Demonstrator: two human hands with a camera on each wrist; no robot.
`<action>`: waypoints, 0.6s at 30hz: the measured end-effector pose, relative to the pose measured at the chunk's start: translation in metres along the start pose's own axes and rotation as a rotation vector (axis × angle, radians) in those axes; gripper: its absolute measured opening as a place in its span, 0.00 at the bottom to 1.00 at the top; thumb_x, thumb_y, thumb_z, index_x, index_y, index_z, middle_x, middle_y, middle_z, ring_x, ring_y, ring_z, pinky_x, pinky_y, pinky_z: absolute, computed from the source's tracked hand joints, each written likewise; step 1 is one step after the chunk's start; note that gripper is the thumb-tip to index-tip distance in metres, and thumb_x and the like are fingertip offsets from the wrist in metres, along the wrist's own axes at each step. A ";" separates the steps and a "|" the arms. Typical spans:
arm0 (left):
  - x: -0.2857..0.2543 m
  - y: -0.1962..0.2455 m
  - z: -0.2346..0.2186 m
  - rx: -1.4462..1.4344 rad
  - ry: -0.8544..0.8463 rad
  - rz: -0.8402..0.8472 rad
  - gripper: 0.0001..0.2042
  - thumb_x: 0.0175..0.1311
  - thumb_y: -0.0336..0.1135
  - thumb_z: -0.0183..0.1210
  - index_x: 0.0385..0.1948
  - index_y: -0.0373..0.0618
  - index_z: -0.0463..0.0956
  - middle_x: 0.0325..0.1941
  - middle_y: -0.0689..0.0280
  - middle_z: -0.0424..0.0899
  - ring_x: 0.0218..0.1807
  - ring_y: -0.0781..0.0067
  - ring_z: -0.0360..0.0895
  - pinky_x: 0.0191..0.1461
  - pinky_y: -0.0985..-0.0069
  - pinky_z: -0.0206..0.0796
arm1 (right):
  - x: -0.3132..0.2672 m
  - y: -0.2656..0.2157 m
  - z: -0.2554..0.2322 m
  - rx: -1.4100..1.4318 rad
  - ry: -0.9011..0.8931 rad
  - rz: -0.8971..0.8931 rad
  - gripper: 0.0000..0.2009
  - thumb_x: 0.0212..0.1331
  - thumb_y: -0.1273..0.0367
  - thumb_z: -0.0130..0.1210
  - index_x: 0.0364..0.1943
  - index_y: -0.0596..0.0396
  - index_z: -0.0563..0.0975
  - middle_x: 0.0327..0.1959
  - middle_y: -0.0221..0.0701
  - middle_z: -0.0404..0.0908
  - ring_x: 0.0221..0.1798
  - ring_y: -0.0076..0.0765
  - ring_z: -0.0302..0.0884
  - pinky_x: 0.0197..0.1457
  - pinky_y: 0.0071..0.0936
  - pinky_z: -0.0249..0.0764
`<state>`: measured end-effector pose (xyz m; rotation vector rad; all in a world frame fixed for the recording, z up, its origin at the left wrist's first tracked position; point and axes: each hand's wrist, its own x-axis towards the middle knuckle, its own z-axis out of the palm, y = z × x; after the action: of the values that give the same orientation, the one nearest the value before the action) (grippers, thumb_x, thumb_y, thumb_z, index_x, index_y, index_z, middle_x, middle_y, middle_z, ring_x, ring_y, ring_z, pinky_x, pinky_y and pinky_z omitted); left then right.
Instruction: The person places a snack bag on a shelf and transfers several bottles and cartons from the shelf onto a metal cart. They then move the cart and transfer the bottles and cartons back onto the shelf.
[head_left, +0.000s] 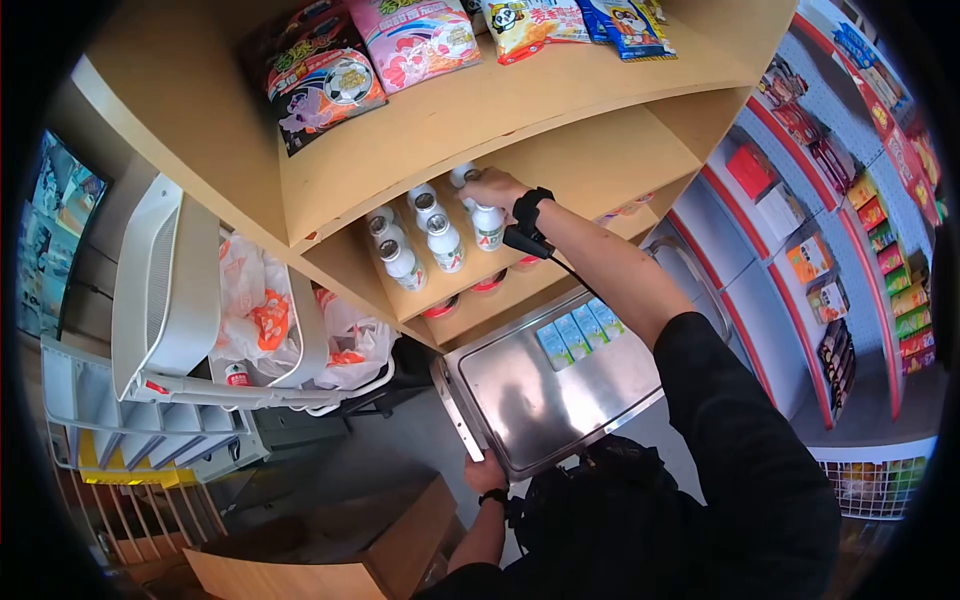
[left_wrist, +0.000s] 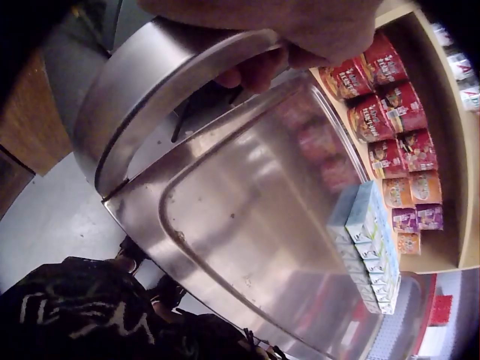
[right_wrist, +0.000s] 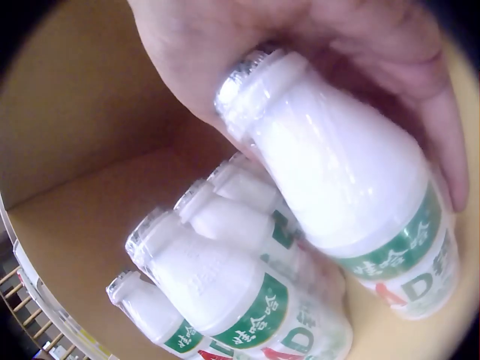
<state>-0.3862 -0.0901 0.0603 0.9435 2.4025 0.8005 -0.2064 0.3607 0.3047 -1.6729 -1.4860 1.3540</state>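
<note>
My right hand (head_left: pixel 495 190) reaches onto the middle shelf and holds a white milk drink bottle (head_left: pixel 487 226) with a foil cap and green label. In the right wrist view, the palm and fingers lie behind and beside the front bottle (right_wrist: pixel 337 165), which partly hides the grip. More such bottles (head_left: pixel 443 243) stand to the left in rows. My left hand (head_left: pixel 485 472) grips the curved metal handle (left_wrist: pixel 142 90) of a steel trolley (head_left: pixel 520 410). Light blue drink cartons (head_left: pixel 580 335) stand together at the trolley's far side.
Bagged snacks (head_left: pixel 415 40) lie on the wooden shelf above; red instant noodle cups (left_wrist: pixel 386 112) fill the one below. At left, a pale basket cart (head_left: pixel 165 300) holds plastic bags. Red-edged store shelves (head_left: pixel 780 230) run along the right.
</note>
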 end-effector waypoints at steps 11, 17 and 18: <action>0.003 -0.008 0.004 -0.043 -0.052 -0.025 0.13 0.45 0.37 0.57 0.26 0.34 0.76 0.24 0.44 0.79 0.31 0.39 0.77 0.36 0.51 0.67 | -0.040 -0.027 -0.004 -0.033 -0.062 0.123 0.28 0.46 0.51 0.62 0.44 0.61 0.75 0.37 0.37 0.80 0.35 0.31 0.78 0.34 0.36 0.74; 0.002 -0.001 -0.001 -0.069 -0.046 -0.032 0.11 0.45 0.37 0.57 0.23 0.36 0.76 0.23 0.46 0.79 0.30 0.38 0.77 0.35 0.50 0.67 | -0.063 -0.011 -0.025 0.281 -0.065 0.081 0.33 0.50 0.45 0.58 0.52 0.56 0.70 0.35 0.30 0.76 0.33 0.30 0.74 0.36 0.33 0.72; 0.001 0.000 -0.002 -0.072 -0.041 -0.023 0.11 0.45 0.37 0.57 0.23 0.37 0.76 0.23 0.46 0.80 0.30 0.38 0.77 0.36 0.51 0.67 | -0.066 0.003 -0.031 0.285 -0.068 0.086 0.33 0.50 0.45 0.58 0.52 0.56 0.70 0.35 0.30 0.76 0.33 0.30 0.74 0.36 0.33 0.72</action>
<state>-0.3883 -0.0902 0.0611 0.8943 2.3292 0.8461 -0.1702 0.3051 0.3352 -1.5363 -1.2019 1.5994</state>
